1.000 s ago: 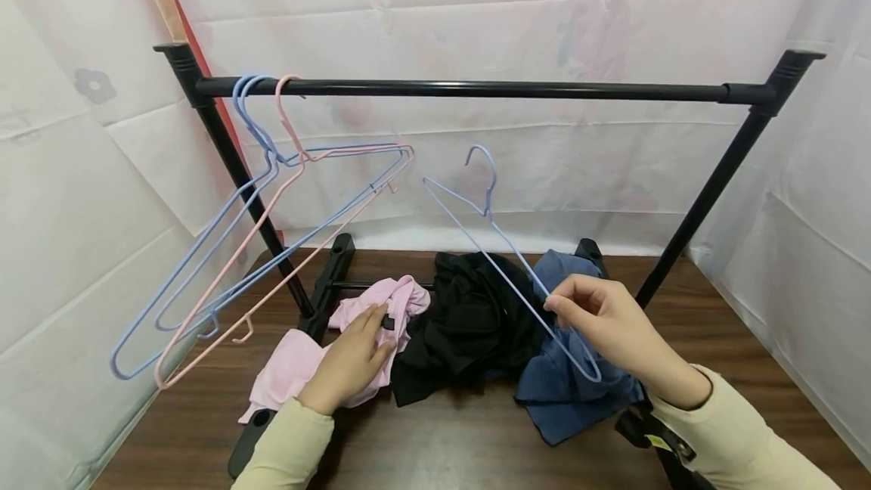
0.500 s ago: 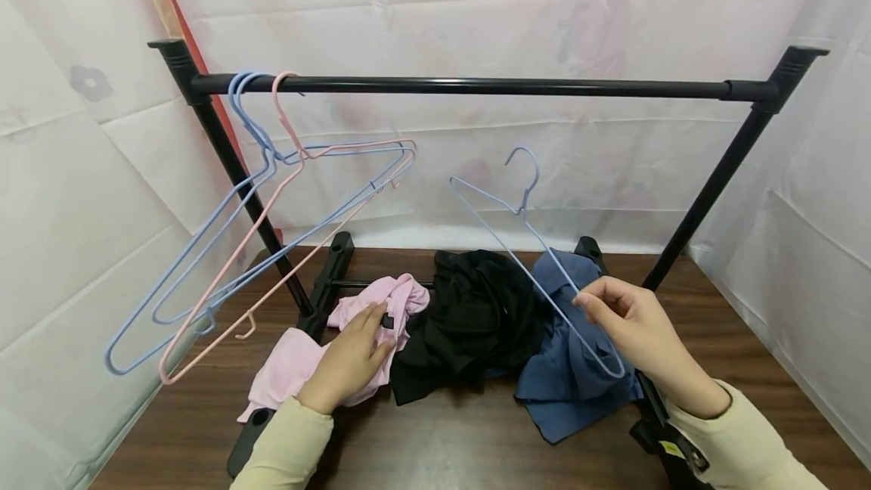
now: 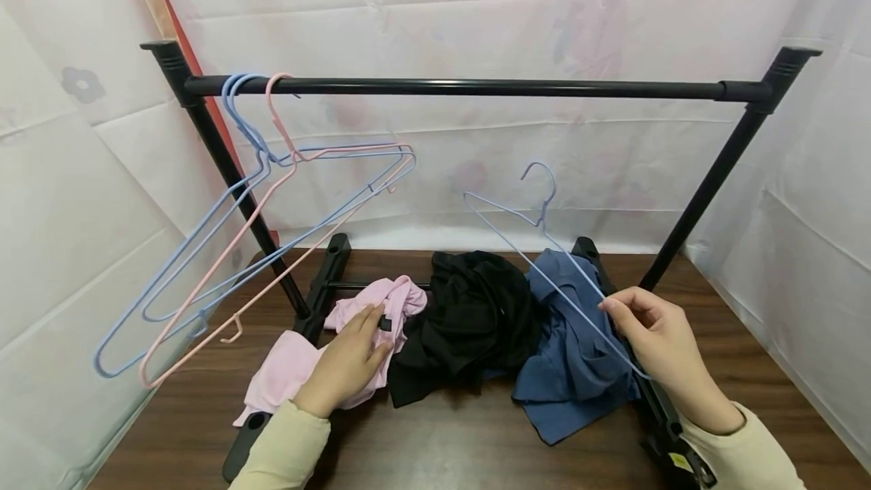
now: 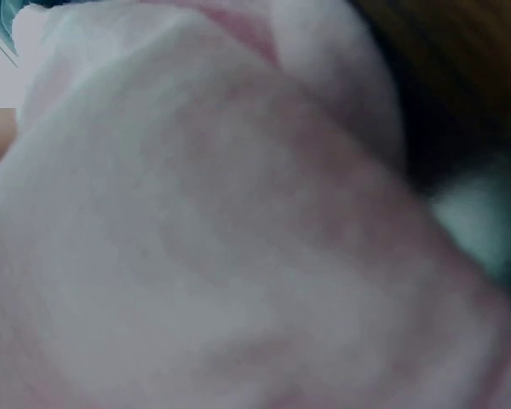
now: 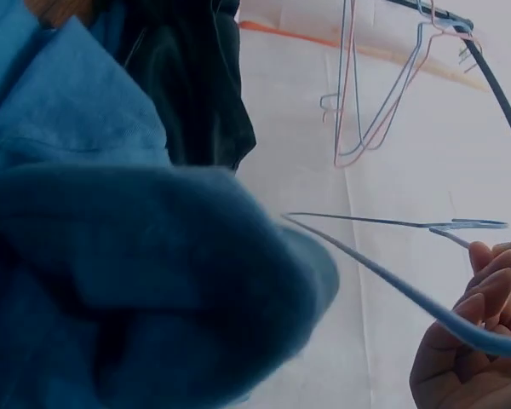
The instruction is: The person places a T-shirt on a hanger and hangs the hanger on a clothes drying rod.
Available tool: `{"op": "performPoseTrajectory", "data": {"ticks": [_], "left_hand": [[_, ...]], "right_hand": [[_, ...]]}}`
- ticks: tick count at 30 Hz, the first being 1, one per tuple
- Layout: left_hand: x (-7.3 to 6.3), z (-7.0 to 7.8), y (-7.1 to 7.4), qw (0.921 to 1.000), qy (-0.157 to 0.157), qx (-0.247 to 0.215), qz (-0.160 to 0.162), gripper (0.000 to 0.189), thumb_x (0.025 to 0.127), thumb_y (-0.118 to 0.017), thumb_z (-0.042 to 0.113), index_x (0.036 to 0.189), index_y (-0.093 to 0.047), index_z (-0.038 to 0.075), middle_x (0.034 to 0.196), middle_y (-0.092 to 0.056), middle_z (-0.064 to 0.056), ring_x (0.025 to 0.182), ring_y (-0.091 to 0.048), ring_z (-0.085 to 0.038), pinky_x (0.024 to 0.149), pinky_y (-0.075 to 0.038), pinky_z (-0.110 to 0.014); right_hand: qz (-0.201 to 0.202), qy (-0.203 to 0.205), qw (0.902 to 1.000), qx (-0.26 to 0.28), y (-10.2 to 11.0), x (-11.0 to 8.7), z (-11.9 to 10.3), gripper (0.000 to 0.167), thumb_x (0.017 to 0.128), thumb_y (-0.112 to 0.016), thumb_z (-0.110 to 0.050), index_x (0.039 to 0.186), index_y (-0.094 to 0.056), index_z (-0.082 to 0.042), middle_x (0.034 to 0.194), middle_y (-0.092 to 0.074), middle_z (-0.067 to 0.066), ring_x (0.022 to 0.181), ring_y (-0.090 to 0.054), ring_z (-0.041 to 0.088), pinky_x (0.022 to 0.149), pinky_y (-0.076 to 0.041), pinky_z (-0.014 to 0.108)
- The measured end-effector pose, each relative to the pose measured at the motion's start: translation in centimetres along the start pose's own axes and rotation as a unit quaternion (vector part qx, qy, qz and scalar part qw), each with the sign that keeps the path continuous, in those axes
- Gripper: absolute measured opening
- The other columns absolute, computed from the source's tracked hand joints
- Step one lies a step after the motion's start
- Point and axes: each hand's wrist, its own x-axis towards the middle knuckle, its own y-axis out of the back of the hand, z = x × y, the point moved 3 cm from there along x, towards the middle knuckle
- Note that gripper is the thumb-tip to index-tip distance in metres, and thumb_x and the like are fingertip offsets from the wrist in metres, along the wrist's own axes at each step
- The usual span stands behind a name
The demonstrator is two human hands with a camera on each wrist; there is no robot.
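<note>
A pale sheet (image 3: pixel 435 29) is hanging at the far side, and before it a black rack (image 3: pixel 476 88) is standing on the brown worktop (image 3: pixel 469 452). Between the rack's feet, a black garment (image 3: pixel 469 331), a blue garment (image 3: pixel 578 354) at right and a pink garment (image 3: pixel 282 373) at left are lying crumpled. Two blue hangers (image 3: pixel 246 131) and a pink hanger (image 3: pixel 282 131) are hanging near the rail's left end.

The loose blue hanger (image 3: pixel 543 219) is slanting above the blue garment, off the rail. Over the last second it has been shifting right and tilting lower, so it is probably getting better placed beside that garment. The right hand (image 3: pixel 663 331) is pinching its near right part between thumb and forefinger; the left hand (image 3: pixel 350 358) is resting on the pink garment, fingers mostly straight, though whether they are gripping cloth one cannot tell.

The hanger's near corner is pointing toward the right foot, leaving little room there; wider room is lying leftward, up to the hung hangers.
</note>
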Motion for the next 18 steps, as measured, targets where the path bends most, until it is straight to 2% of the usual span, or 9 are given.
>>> {"op": "performPoseTrajectory", "data": {"ticks": [6, 12, 14, 18], "left_hand": [[0.0, 0.0, -0.1, 1.0000, 0.003, 0.005, -0.005, 0.063, 0.092, -0.068, 0.025, 0.144, -0.044, -0.001, 0.143, -0.048, -0.027, 0.132, -0.048, -0.040, 0.106, -0.043, -0.053], [0.1, 0.2, 0.0, 0.9999, 0.005, 0.011, -0.010, 0.064, 0.092, -0.068, 0.026, 0.145, -0.044, -0.001, 0.143, -0.047, -0.028, 0.132, -0.048, -0.042, 0.106, -0.042, -0.055], [0.1, 0.2, 0.0, 0.9999, 0.003, 0.012, -0.007, 0.063, 0.092, -0.067, 0.027, 0.144, -0.044, -0.001, 0.143, -0.047, -0.028, 0.132, -0.048, -0.042, 0.107, -0.042, -0.055], [0.2, 0.5, 0.2, 0.9999, -0.004, 0.012, 0.002, 0.062, 0.092, -0.068, 0.027, 0.142, -0.046, -0.002, 0.141, -0.049, -0.030, 0.130, -0.049, -0.044, 0.106, -0.041, -0.056]], "right_hand": [[0.020, -0.031, 0.9989, 0.030, 0.5, -0.4, 1.2, 0.014, 0.096, -0.062, -0.007, 0.092, -0.068, 0.005, 0.070, -0.059, -0.015, 0.064, -0.048, 0.002, 0.054, -0.039, 0.021], [0.031, -0.050, 0.9981, 0.020, 1.2, -0.6, 2.1, 0.015, 0.097, -0.061, -0.010, 0.092, -0.068, 0.002, 0.058, -0.047, -0.013, 0.049, -0.040, 0.005, 0.042, -0.031, 0.028], [0.028, -0.050, 0.9977, 0.036, 1.4, -0.6, 2.3, 0.014, 0.097, -0.060, -0.008, 0.092, -0.067, 0.002, 0.055, -0.043, -0.011, 0.044, -0.038, 0.005, 0.038, -0.028, 0.031], [0.020, -0.053, 0.9932, 0.102, 1.6, -0.6, 2.8, 0.012, 0.097, -0.058, -0.002, 0.090, -0.067, 0.002, 0.058, -0.048, -0.009, 0.043, -0.039, 0.004, 0.036, -0.024, 0.033]]}}
